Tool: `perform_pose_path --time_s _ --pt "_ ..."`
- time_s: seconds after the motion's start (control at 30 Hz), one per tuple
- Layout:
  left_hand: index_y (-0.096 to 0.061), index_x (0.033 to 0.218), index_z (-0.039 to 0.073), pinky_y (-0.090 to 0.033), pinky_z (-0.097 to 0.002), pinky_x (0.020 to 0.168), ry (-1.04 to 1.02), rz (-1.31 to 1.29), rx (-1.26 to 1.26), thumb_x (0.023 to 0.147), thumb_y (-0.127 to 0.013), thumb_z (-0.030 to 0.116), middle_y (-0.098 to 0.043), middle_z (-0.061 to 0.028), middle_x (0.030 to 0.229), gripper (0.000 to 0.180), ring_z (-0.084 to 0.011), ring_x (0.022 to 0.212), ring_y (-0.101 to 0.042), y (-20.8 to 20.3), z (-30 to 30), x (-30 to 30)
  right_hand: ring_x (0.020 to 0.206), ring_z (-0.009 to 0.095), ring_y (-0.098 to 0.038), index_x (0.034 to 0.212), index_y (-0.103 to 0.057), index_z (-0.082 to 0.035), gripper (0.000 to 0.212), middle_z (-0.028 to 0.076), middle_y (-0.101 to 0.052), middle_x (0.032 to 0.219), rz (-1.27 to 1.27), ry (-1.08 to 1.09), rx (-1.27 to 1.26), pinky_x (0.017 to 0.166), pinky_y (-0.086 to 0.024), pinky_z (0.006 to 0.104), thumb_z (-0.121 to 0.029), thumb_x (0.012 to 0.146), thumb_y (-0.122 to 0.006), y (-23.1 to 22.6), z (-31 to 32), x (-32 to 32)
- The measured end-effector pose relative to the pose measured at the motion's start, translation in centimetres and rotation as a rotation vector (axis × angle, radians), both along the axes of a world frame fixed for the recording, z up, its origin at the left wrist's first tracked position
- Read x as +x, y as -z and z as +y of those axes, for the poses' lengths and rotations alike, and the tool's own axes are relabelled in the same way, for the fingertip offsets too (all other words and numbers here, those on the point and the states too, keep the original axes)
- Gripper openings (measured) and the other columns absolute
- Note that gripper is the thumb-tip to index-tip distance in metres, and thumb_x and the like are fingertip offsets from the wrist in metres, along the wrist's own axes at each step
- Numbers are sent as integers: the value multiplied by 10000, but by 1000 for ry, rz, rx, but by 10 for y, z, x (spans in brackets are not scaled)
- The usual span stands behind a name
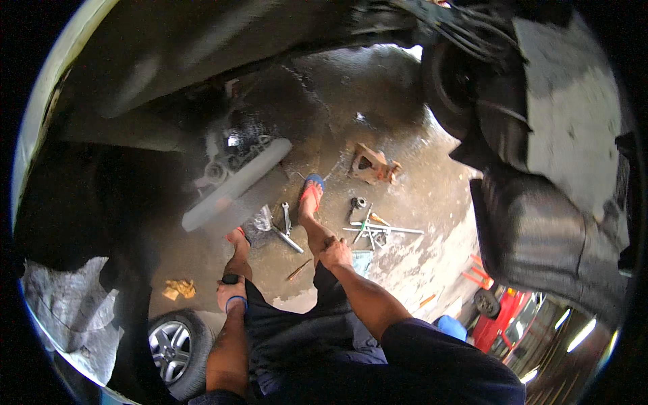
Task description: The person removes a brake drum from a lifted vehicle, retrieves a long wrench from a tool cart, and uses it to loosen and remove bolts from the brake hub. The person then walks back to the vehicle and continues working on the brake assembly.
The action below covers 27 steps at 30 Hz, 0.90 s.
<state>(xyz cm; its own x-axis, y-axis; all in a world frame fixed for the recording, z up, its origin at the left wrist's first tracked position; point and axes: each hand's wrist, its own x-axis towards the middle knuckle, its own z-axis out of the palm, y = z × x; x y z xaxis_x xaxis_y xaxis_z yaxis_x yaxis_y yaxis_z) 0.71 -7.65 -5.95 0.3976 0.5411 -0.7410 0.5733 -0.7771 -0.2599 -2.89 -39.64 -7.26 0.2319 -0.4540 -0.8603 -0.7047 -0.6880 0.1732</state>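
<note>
Dark object [231, 278], too small to identify, touches left hand [231, 294], grip unclear; right hand [335, 254] rests against leg [317, 231], grasp also unclear; wheel [174, 351] partly hidden.

We see a wet, stained grey-brown concrete floor [425, 196]; pale glare brightens its right side; beyond sits a red vehicle [487, 333]; white tube lights [582, 335] glow against a dark ribbed surface [557, 359].

- We log left hand [231, 294] on left leg [240, 263], right hand [335, 254] on right leg [320, 233].
- Wheel [172, 349] on floor [275, 287], behind and left of left hand; cloth [179, 289] ahead of wheel.
- Wrench [287, 219] between our legs.
- Jack stand [364, 165] right of right foot [311, 194]; loose tools [368, 226] behind stand.
</note>
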Motion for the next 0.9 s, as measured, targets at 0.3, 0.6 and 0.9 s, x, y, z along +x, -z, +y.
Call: perform_pose_path --time_s 0.3,0.6,0.9 --pt "-702 1083 -5 -501 -435 954 657 117 -330 864 -589 472 -672 -247 1157 537 -365 1138 -635 33 6 53 1256 483 -485 1471 -354 -136 675 310 -441 1382 -260 421 -13 1035 -435 505 -409 908 -607 -73 75 -72" --pt "-705 1089 22 -514 -424 938 756 50 -653 848 -624 381 -676 -248 1141 440 -361 1080 -659 18 -38 53 1238 462 -509 1492 -362 -105 650 304 -513 1339 -343 696 86 1056 -418 478 -390 946 -572 -114 121 -180" --pt "-667 1162 -11 -559 -341 794 718 119 -657 817 -713 143 -720 -158 1043 380 -213 888 -704 28 5 40 1007 312 -676 1147 -699 -55 287 180 -690 1135 -858 848 587 943 -503 367 -203 903 -673 -180 134 -139"
